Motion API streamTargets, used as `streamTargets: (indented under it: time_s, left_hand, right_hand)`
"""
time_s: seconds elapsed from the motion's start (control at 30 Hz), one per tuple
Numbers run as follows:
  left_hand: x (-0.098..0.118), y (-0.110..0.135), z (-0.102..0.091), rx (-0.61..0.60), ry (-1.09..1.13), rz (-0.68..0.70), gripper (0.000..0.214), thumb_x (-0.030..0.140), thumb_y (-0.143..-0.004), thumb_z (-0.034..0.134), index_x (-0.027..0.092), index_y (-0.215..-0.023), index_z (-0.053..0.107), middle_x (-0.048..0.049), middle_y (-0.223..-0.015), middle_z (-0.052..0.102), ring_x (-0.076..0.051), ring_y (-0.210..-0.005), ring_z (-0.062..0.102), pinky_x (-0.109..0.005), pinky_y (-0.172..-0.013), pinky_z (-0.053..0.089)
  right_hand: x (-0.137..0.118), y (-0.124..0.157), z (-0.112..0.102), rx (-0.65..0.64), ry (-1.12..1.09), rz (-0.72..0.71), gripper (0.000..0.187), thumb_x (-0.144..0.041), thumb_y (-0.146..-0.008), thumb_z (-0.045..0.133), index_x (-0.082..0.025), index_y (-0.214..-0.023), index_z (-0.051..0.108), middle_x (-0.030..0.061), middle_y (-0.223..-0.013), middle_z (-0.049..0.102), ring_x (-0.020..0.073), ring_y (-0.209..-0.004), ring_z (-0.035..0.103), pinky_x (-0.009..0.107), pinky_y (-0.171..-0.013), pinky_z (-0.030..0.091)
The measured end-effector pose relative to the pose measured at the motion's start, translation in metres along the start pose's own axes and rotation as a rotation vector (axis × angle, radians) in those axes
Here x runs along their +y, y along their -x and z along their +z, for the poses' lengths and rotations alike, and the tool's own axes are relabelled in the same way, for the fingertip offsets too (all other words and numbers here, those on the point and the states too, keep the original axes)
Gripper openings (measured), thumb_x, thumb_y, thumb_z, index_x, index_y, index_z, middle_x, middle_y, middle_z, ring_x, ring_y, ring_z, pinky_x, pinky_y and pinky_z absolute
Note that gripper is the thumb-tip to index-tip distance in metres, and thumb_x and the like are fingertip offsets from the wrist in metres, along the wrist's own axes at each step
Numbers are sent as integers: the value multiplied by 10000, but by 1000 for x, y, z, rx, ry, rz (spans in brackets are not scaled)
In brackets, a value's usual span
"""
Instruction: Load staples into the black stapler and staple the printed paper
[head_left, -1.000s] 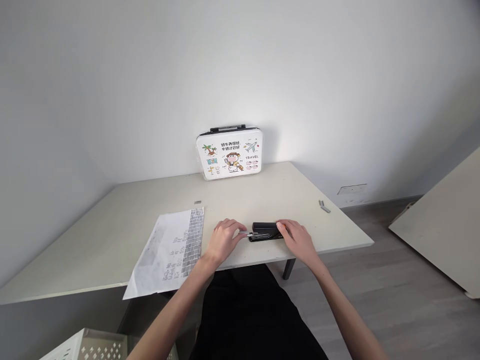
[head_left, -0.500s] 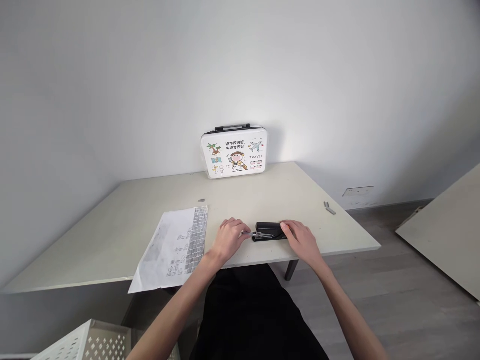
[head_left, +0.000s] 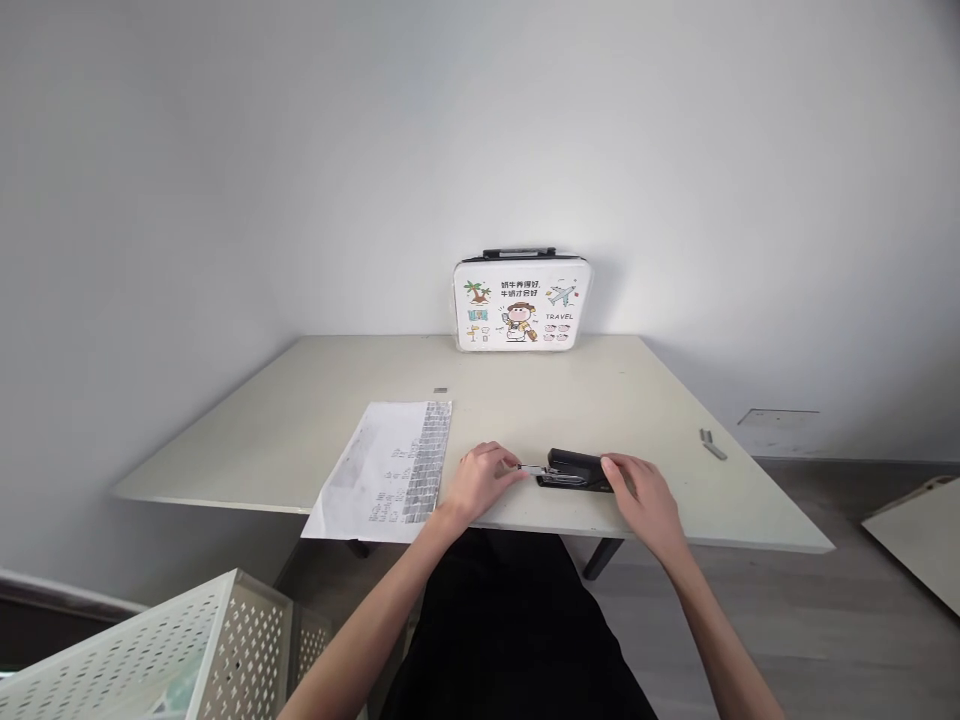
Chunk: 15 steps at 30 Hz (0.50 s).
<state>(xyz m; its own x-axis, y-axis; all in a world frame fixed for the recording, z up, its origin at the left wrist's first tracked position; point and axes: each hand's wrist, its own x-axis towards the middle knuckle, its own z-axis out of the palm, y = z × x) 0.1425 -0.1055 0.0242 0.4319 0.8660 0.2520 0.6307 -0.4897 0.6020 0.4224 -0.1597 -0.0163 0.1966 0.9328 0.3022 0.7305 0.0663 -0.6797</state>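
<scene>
Setting appears domestic; a small office remains possible. Cartoon-printed case, perforated white basket and wood-look floor indicate this.

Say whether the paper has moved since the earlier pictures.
No: the paper shows no shift either way against the table, overhanging its near edge as before.

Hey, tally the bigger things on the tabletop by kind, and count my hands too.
Black stapler: 1
White cartoon-print carry case: 1
Printed paper: 1, any sheets beneath can't be told
Hands: 2, left hand and right hand
Total: 5
</scene>
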Motion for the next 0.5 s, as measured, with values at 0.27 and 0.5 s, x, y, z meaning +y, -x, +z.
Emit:
streamTargets:
  time_s: [0.27, 0.5]
  left_hand:
    - [-13, 13, 1, -45, 244, -12, 240, 417, -932, 720, 227, -1049, 808, -46, -1016, 790, -189, -840, 703, -319, -795, 571]
    - [-17, 9, 12, -136, 382, 61, 241, 416, -785, 870, 214, -910, 832, -55, -938, 804, -192, -798, 713, -299, -752, 547]
  right_hand:
    - [-11, 2, -10, -120, -122, 135, 573, -730, -950, 424, -241, -1045, 709, 73, -847, 737, 255, -747, 655, 359, -729, 517]
    - [-7, 0, -7, -212, -115, 66, 553, -695, -986, 389, -264, -1148, 694, 52, -835, 734, 255, -754, 663, 321, -637, 501]
